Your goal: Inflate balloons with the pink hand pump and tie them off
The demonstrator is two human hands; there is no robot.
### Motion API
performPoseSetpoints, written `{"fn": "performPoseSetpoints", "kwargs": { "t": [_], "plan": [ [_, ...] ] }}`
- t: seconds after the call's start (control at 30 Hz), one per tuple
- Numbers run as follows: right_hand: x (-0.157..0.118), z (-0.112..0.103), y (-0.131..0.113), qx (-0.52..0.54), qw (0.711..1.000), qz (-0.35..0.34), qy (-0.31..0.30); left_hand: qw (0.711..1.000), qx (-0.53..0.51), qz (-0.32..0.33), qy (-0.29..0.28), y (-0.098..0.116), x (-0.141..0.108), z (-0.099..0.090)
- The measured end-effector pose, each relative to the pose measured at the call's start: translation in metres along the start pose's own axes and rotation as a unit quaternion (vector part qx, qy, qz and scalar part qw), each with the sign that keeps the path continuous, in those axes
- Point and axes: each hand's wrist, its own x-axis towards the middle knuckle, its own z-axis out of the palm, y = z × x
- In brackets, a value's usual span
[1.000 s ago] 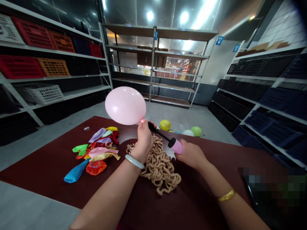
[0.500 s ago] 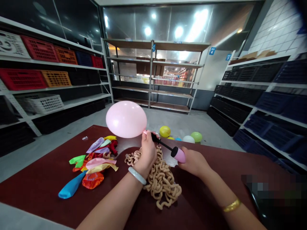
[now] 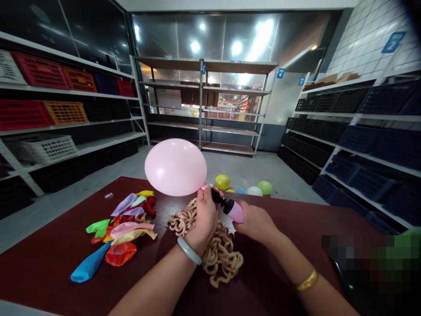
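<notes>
A pink inflated balloon (image 3: 175,167) points its neck at my left hand (image 3: 205,219), whose fingers pinch the neck on the nozzle end of a hand pump. The pump's pink handle (image 3: 236,213) is wrapped by my right hand (image 3: 258,221). Little of the pump's rod shows between its two black parts. Under my left hand lies a tangled heap of beige twisted cord (image 3: 222,256). Left of it is a pile of uninflated balloons, among them a blue one (image 3: 88,263), a green one (image 3: 98,228) and a red-orange one (image 3: 120,253).
The dark red table (image 3: 283,272) bears a small clear scrap (image 3: 108,195) and a dark object at the right edge, partly blurred. Several inflated balloons, one yellow (image 3: 222,181), lie on the floor beyond. Shelves with crates (image 3: 64,112) stand around.
My right hand has moved left toward my left hand, so the pump is pushed in and its rod barely shows. The pink balloon has grown larger. The camera view has shifted slightly right.
</notes>
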Motion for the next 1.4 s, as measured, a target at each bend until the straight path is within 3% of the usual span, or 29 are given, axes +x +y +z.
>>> {"fn": "performPoseSetpoints", "kwargs": {
  "t": [0.23, 0.37, 0.53, 0.77, 0.9, 1.0, 1.17, 1.4],
  "plan": [
    [0.006, 0.009, 0.017, -0.005, 1.0, -0.014, -0.024, 0.992, -0.039, 0.053, 0.11, 0.039, 0.055, -0.031],
    [0.008, 0.008, 0.028, 0.025, 0.999, -0.023, -0.039, 0.988, -0.042, 0.046, 0.139, 0.046, 0.067, -0.039],
    [0.007, 0.002, 0.034, -0.001, 0.999, -0.029, -0.036, 0.994, -0.047, 0.043, 0.085, 0.027, 0.052, -0.029],
    [0.0, -0.002, 0.018, 0.006, 1.0, -0.023, -0.016, 0.999, -0.039, -0.013, 0.007, -0.012, 0.003, -0.003],
    [-0.004, -0.006, 0.005, 0.014, 0.999, -0.012, -0.032, 1.0, -0.014, -0.015, -0.02, -0.015, -0.017, 0.008],
    [-0.004, -0.007, -0.001, 0.018, 0.999, -0.01, -0.027, 1.0, -0.005, -0.013, -0.027, -0.007, -0.019, 0.011],
    [-0.002, -0.005, -0.001, 0.024, 0.999, -0.009, -0.033, 1.0, -0.008, 0.005, -0.003, 0.013, 0.002, 0.004],
    [0.002, -0.006, 0.017, 0.028, 0.997, -0.03, -0.062, 0.995, -0.031, 0.039, 0.085, 0.05, 0.054, -0.027]
  ]
}}
